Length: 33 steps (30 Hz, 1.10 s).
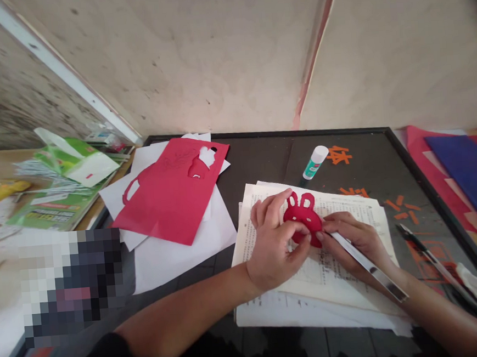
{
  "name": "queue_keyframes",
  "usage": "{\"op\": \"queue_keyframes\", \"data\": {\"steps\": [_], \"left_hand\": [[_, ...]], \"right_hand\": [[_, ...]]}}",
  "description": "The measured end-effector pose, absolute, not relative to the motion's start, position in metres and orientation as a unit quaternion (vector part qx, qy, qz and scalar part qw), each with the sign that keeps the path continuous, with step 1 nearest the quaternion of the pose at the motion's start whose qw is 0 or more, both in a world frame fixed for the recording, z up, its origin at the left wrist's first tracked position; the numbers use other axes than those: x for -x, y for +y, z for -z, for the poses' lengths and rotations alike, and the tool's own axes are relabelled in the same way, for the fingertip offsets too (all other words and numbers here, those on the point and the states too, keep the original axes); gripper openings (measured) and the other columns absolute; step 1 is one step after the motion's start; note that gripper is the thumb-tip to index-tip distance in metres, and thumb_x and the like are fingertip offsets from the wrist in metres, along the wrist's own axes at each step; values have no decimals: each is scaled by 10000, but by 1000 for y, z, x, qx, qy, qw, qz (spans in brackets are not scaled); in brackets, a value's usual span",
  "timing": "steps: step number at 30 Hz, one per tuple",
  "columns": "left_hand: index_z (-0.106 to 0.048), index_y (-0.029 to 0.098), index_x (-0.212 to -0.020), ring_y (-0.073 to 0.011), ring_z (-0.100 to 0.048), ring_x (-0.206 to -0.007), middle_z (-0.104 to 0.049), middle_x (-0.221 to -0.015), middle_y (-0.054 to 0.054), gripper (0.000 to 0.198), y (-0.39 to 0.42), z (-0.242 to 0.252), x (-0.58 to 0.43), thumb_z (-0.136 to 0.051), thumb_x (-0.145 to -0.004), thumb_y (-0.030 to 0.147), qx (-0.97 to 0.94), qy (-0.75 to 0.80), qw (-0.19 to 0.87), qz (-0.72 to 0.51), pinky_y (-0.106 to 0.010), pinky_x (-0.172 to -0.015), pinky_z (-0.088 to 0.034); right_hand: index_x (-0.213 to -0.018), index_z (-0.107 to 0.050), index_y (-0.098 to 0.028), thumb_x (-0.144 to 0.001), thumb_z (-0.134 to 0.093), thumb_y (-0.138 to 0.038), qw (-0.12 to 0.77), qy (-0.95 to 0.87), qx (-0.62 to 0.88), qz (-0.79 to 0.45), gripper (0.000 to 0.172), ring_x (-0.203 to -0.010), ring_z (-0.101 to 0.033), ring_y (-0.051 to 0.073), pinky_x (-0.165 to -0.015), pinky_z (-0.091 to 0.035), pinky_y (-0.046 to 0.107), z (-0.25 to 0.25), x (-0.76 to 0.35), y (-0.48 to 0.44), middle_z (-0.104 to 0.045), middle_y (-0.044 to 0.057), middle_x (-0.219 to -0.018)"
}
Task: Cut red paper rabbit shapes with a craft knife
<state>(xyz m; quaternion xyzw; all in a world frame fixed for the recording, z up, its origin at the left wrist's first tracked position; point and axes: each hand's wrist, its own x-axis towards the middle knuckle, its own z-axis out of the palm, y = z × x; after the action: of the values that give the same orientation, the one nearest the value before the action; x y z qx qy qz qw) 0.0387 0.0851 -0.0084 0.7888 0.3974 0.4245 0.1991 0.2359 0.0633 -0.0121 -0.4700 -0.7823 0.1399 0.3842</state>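
Board: dark mat with a black frame, lying beside a wooden table.
Red paper: large sheet with cut-out holes near its top edge, lying on white paper.
Glue: white-capped glue stick lying tilted on the mat, just beside orange paper scraps.
Scraps: more orange bits scattered toward the mat's right side.
Right edge: blue sheet on pink paper; a long dark tool lies nearby.
Table: green-and-white packet, yellow tool.
Behind: scuffed beige wall.
Lower left: a pixelated patch hides something.
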Motion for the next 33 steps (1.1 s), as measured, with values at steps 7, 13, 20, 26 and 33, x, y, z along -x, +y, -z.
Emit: {"op": "queue_keyframes", "data": {"steps": [7, 13, 20, 26, 33], "left_hand": [[-621, 203, -780, -301, -383, -1320, -393, -1473, -83, 67, 83, 10, -39, -596, -840, 187, -801, 387, 191, -415, -550, -1120, -204], [-605, 201, -832, -295, -383, -1311, -402, -1451, -94, 46, 82, 11, -38, -573, -859, 183, -816, 365, 184, -408, -545, -1128, -179], [-582, 204, -827, -293, -376, -1313, -405, -1409, -87, 59, 81, 13, -40, -556, -879, 202, -823, 342, 192, -412, -546, -1134, -159], [-528, 211, -922, -292, -422, -1286, -423, -1367, -130, 40, 79, 4, -31, -507, -906, 182, -808, 307, 193, -465, -564, -1108, -259], [-569, 243, -707, -109, -630, -806, -681, -1065, 26, 229, 33, 4, -38, -547, -934, 223, -933, -69, 266, -230, -244, -800, -516]], "right_hand": [[-955, -617, -236, -839, -657, -102, 375, -804, 446, -120, 181, -795, -647, 184, -713, -554, 322, 13, -237, 64, -691, 58, -905], [-898, -619, -233, -848, -625, -127, 370, -797, 461, -123, 117, -784, -632, 184, -711, -535, 320, 10, -233, 63, -683, 50, -868], [-795, -616, -235, -874, -579, -210, 345, -749, 519, -223, 90, -726, -631, 172, -650, -500, 285, -2, -225, 59, -677, 25, -782], [-754, -617, -227, -910, -572, -361, 352, -632, 616, -311, 211, -574, -545, 141, -533, -443, 249, -3, -236, 65, -605, -15, -648], [-703, -608, -230, -890, -598, -394, 363, -551, 655, -368, 248, -574, -505, 140, -533, -405, 252, 6, -242, 70, -554, -33, -621]]}}
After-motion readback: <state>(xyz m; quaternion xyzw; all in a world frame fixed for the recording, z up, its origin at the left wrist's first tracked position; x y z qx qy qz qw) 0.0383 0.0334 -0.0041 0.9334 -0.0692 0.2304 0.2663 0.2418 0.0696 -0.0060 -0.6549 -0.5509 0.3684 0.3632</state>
